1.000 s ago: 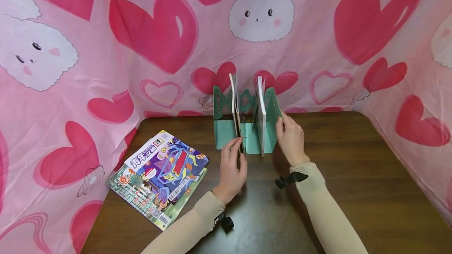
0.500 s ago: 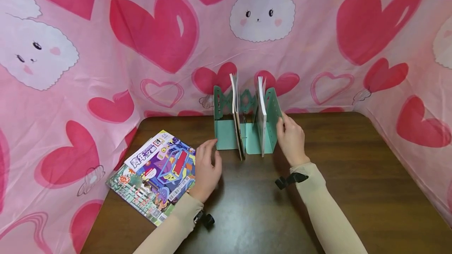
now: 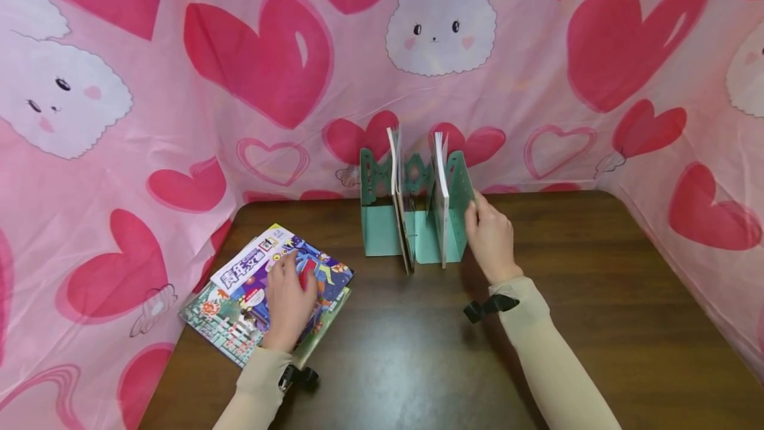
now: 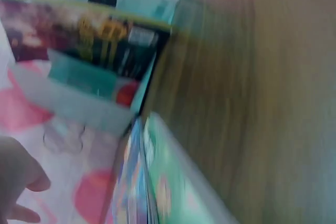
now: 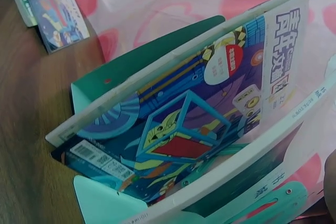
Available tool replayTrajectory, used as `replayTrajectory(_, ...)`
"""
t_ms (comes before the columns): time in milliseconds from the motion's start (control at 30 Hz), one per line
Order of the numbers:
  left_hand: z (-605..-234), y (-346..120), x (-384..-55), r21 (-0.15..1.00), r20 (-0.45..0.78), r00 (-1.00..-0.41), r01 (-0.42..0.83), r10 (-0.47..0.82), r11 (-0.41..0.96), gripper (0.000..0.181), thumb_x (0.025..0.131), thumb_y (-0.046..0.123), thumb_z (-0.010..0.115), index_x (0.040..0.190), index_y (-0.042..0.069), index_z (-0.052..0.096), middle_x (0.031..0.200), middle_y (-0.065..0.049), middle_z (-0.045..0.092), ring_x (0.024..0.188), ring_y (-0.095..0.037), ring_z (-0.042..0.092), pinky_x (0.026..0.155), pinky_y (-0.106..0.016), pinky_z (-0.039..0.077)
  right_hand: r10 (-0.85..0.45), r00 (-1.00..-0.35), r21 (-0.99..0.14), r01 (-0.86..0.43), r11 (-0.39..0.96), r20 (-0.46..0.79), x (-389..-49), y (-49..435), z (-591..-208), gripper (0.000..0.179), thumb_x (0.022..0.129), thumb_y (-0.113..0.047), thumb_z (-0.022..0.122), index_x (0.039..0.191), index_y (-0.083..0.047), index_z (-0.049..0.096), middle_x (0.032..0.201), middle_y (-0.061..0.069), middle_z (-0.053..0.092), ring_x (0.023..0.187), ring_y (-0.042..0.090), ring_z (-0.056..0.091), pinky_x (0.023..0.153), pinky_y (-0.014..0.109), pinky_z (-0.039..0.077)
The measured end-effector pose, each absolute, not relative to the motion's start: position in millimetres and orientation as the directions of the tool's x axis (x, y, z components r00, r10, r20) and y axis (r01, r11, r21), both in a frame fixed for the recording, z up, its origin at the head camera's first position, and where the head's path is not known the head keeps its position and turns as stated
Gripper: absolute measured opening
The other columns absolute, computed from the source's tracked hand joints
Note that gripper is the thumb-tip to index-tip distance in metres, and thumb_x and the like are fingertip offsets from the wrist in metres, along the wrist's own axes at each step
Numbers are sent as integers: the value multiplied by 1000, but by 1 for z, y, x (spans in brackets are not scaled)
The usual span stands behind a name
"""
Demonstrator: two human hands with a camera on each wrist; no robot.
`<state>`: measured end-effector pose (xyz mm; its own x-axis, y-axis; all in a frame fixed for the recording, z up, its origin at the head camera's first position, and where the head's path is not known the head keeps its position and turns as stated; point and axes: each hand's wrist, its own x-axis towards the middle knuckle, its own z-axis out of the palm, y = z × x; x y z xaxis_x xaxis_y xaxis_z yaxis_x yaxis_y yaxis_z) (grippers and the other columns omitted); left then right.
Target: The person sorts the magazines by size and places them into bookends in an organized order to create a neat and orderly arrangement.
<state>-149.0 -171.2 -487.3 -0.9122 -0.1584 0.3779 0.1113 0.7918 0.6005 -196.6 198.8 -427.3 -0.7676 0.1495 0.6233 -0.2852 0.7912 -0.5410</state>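
Note:
A green metal book rack stands at the back of the table, with magazines upright in it: a left group and a right one. My right hand grips the edge of the rack's right end panel. Over the stack of loose magazines at the left is my left hand, fingers loosely bent and holding nothing. The top magazine has a purple cover and lies askew on a greenish magazine. In the right wrist view a purple-covered magazine leans inside the rack.
The dark wooden table is walled at the back and sides by a pink cloth with hearts and rabbits. The rack's back edge stands close to the cloth. The left wrist view is blurred.
My left hand has left the magazines standing in the rack and moved left and down, over the loose stack. My right hand has stayed at the rack's right panel.

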Motion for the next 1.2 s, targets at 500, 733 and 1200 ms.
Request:
replayTrajectory(500, -490, -232, -132, 480, -71, -974, -222, -214, 849, 93, 98, 35, 64, 156, -18, 13, 152, -57, -1, 144, -72, -2, 118, -75, 5, 107, -752, -512, -330, 793, 651, -202, 196, -427, 26, 102, 0, 59, 124, 14, 61, 109, 32, 71, 93, 48, 73, 78, 60, 59)
replayTrajectory(733, -491, -243, -130, 492, -160, -954, -300, -254, 817, 109, 96, 49, 67, 159, -15, 5, 152, -56, -12, 143, -71, -10, 115, -76, 4, 99, -738, -495, -341, 799, 668, -205, 195, -428, 24, 103, -1, 56, 121, 14, 61, 102, 31, 71, 88, 48, 73, 75, 60, 59)
replayTrajectory(1200, -481, -257, -133, 440, -146, -942, -336, -303, 833, 117, 91, 46, 76, 158, -15, 2, 140, -53, 25, 127, -66, 27, 106, -79, 29, 111, -747, -506, -325, 799, 655, -208, 194, -426, 23, 104, -3, 56, 119, 14, 62, 98, 31, 71, 87, 49, 72, 74, 61, 59)
